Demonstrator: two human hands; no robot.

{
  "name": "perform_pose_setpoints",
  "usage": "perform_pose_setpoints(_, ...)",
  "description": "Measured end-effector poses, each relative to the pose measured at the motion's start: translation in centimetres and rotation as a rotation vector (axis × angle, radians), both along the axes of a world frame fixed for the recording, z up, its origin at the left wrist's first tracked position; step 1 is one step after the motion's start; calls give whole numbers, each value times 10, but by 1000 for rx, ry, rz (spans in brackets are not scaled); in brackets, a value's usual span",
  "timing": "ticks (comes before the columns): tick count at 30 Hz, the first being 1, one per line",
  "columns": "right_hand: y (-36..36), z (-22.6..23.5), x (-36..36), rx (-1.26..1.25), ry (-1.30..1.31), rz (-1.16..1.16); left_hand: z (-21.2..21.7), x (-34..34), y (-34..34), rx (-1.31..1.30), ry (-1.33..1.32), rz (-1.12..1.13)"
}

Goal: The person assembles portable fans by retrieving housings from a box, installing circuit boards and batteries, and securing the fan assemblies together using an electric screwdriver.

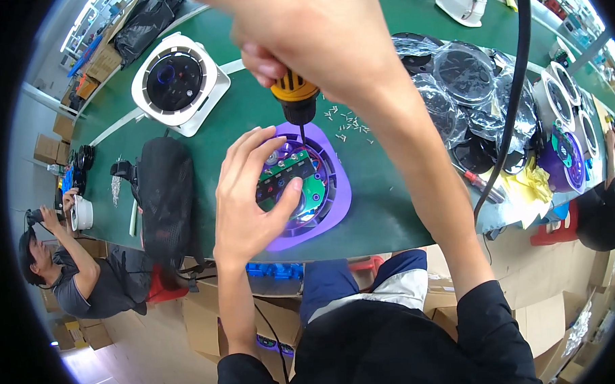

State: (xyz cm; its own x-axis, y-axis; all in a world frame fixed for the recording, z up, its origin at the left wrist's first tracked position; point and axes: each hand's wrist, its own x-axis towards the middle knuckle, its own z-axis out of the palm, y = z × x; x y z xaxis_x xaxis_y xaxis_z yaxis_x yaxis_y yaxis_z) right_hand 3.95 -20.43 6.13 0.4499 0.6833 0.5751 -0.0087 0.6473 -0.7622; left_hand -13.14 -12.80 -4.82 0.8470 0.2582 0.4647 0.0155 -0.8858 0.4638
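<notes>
A purple plastic housing (340, 197) lies on the green table in front of me, its inside facing up. In it sit a green circuit board (312, 194) and a black module, partly under my fingers. My left hand (250, 187) holds the housing from its left side, fingers over the upper left rim and thumb on the board. Above, my right hand (315, 36) is closed around a yellow and black electric screwdriver (296, 96), whose upper part is hidden by the hand. The screwdriver's bit points down at the housing's upper edge. Loose screws (349, 123) lie just right of it.
A white housing with a round black panel (175, 78) stands at the far left, near a black mesh bag (167, 200). Plastic-wrapped black discs (462, 71) are piled at right, beside a hanging black cable (514, 97), a yellow cloth (527, 191) and another purple housing (562, 159). A co-worker (80, 267) sits left.
</notes>
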Motion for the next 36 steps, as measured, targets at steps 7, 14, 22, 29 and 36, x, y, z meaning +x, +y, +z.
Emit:
perform_pose_setpoints(7, -2, 1, -5, -81, -3, 111, 0, 1, -2, -43, 10, 7)
perform_pose_setpoints(14, 0, -1, -8, -65, 5, 95, 0, 1, -3, -58, -6, 27)
perform_pose_setpoints(22, 1, -4, -7, 13, -39, 114, -1, 1, -2, -36, -16, 29)
perform_pose_setpoints(29, -2, -1, -6, -34, -55, 88, -1, 1, -3, -40, -22, 23)
perform_pose_setpoints(36, -3, -2, -11, -32, -45, 219, 0, 1, -4, -66, 17, 46)
